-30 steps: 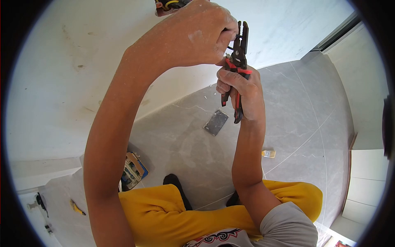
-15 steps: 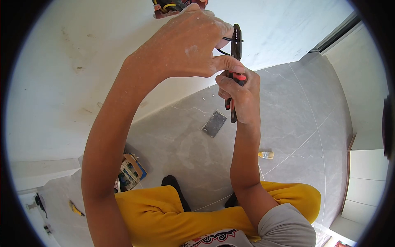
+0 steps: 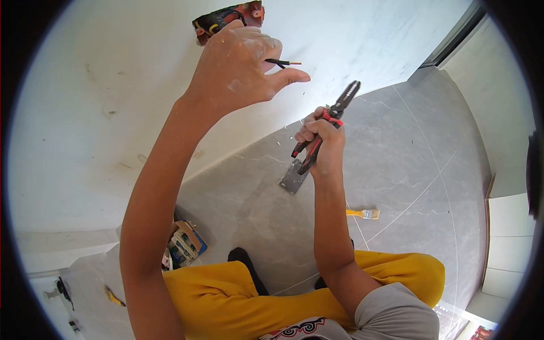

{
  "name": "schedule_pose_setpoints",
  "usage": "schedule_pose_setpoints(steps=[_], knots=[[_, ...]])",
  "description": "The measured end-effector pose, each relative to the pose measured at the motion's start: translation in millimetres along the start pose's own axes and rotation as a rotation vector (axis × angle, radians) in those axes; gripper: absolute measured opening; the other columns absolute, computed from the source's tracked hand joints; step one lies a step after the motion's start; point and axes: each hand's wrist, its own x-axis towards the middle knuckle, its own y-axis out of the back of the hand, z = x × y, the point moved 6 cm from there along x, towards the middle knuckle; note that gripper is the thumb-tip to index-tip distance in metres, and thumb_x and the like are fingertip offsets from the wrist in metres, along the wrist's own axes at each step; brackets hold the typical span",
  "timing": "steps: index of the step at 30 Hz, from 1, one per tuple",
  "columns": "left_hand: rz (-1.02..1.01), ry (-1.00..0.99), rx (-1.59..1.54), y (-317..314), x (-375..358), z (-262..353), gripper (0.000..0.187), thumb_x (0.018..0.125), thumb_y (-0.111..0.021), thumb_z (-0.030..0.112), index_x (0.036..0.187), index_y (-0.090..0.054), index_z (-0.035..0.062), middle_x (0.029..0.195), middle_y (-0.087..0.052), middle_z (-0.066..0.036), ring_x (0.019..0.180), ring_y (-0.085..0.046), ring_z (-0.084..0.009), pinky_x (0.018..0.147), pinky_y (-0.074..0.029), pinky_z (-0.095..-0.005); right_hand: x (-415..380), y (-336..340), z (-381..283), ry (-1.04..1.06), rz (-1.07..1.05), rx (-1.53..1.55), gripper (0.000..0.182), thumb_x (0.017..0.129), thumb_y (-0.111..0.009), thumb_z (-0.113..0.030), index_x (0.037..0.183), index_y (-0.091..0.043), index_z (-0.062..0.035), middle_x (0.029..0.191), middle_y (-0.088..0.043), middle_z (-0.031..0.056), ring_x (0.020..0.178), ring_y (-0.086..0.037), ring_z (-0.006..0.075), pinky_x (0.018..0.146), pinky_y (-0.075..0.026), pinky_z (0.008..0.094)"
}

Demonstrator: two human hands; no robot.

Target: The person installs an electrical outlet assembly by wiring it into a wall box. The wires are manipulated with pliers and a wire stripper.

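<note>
Just below a red wall box (image 3: 256,12) with wires inside, my left hand (image 3: 241,65) is closed around black wires (image 3: 276,61), its thumb stretched out to the right. One wire end shows bare copper. My right hand (image 3: 327,141) grips wire strippers (image 3: 339,107) with black and red handles, their jaws pointing up and to the right, apart from the wires. The jaws look closed or nearly so.
A dark flat rectangular piece (image 3: 292,179) lies on the grey tiled floor near the wall. A yellow-handled brush (image 3: 365,213) is to the right. An open box of small parts (image 3: 186,245) stands by my left knee, and a yellow tool (image 3: 113,296) lies farther left.
The wire strippers have come away from the wire, moving down and tilting right in my right hand. Bare copper now shows at the wire end. My left hand has shifted slightly left.
</note>
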Motion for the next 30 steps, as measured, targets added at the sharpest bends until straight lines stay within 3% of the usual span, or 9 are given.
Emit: schedule_pose_setpoints(steps=[2,8,13,21,23,25,26,28,30], knots=[[-0.041,-0.012,-0.035,0,2,2,0.058,0.073,-0.081,0.047,0.055,-0.047,0.0045,0.051,-0.046,-0.008,0.054,-0.049,-0.026,0.062,-0.044,-0.0372,-4,-13,1,0.03,-0.137,-0.101,0.022,0.075,-0.051,-0.001,0.096,-0.049,-0.006,0.071,-0.042,0.0001,0.063,-0.039,0.0118,0.064,-0.036,0.0312],[-0.232,0.051,-0.072,1,8,8,0.05,0.074,-0.08,0.042,0.064,-0.05,0.0034,0.059,-0.05,-0.01,0.06,-0.051,-0.0279,0.072,-0.044,-0.0378,-14,-29,-11,0.082,-0.22,-0.069,0.028,0.074,-0.054,-0.004,0.102,-0.05,-0.0033,0.074,-0.044,0.0004,0.067,-0.039,0.0119,0.068,-0.035,0.0307],[-0.244,0.12,-0.249,6,11,8,0.017,0.074,-0.07,0.015,0.076,-0.059,0.003,0.069,-0.058,-0.007,0.069,-0.054,-0.0244,0.076,-0.042,-0.035,-14,-33,-13,0.097,-0.191,-0.071,0.033,0.074,-0.054,-0.004,0.107,-0.051,-0.0018,0.077,-0.045,0.0004,0.069,-0.04,0.0119,0.069,-0.035,0.0298],[-0.257,0.111,-0.238,6,13,8,0.01,0.073,-0.067,0.011,0.079,-0.063,0.0037,0.072,-0.06,-0.006,0.07,-0.056,-0.0216,0.077,-0.041,-0.0332,-9,-25,2,0.091,-0.201,-0.02,0.038,0.074,-0.058,-0.002,0.111,-0.05,-0.0002,0.086,-0.048,0.0015,0.076,-0.047,0.0116,0.071,-0.039,0.0253],[-0.21,0.043,-0.295,12,14,12,0.012,0.075,-0.065,0.009,0.085,-0.068,0.0031,0.074,-0.063,-0.006,0.071,-0.058,-0.0222,0.08,-0.043,-0.0345,-5,-18,30,0.293,-0.113,-0.092,0.041,0.076,-0.06,-0.003,0.116,-0.048,0.0004,0.092,-0.049,0.0021,0.079,-0.048,0.012,0.075,-0.042,0.0263],[-0.092,-0.056,-0.272,14,11,15,0.016,0.077,-0.063,0.006,0.091,-0.072,0.0038,0.079,-0.067,-0.008,0.074,-0.062,-0.0244,0.08,-0.046,-0.0367,-2,1,68,0.247,-0.167,-0.101,0.046,0.078,-0.062,-0.003,0.121,-0.047,0.0008,0.097,-0.049,0.0031,0.082,-0.05,0.0127,0.078,-0.044,0.027],[-0.091,-0.042,-0.252,16,12,12,0.016,0.077,-0.063,0.006,0.091,-0.072,0.0038,0.079,-0.067,-0.008,0.074,-0.062,-0.0244,0.08,-0.046,-0.0367,-1,9,92,0.147,-0.211,-0.143,0.046,0.078,-0.062,-0.004,0.122,-0.047,0.0008,0.097,-0.05,0.0029,0.083,-0.051,0.0125,0.078,-0.044,0.0271],[-0.324,-0.005,-0.285,8,12,9,0.022,0.079,-0.061,-0.003,0.098,-0.071,0.0044,0.081,-0.067,-0.008,0.084,-0.064,-0.0231,0.085,-0.047,-0.0392,0,29,136,-0.088,-0.326,-0.257,0.046,0.08,-0.064,-0.009,0.124,-0.052,0.0012,0.1,-0.058,0.0054,0.09,-0.055,0.0133,0.079,-0.044,0.0281],[-0.258,-0.098,-0.278,-7,9,5,0.032,0.074,-0.057,-0.005,0.101,-0.072,0.0054,0.086,-0.07,-0.009,0.087,-0.066,-0.0245,0.08,-0.051,-0.0392,2,61,189,-0.4,-0.574,-0.411,0.043,0.084,-0.063,-0.015,0.123,-0.057,0.0015,0.104,-0.065,0.0088,0.096,-0.058,0.0151,0.081,-0.047,0.0302]])
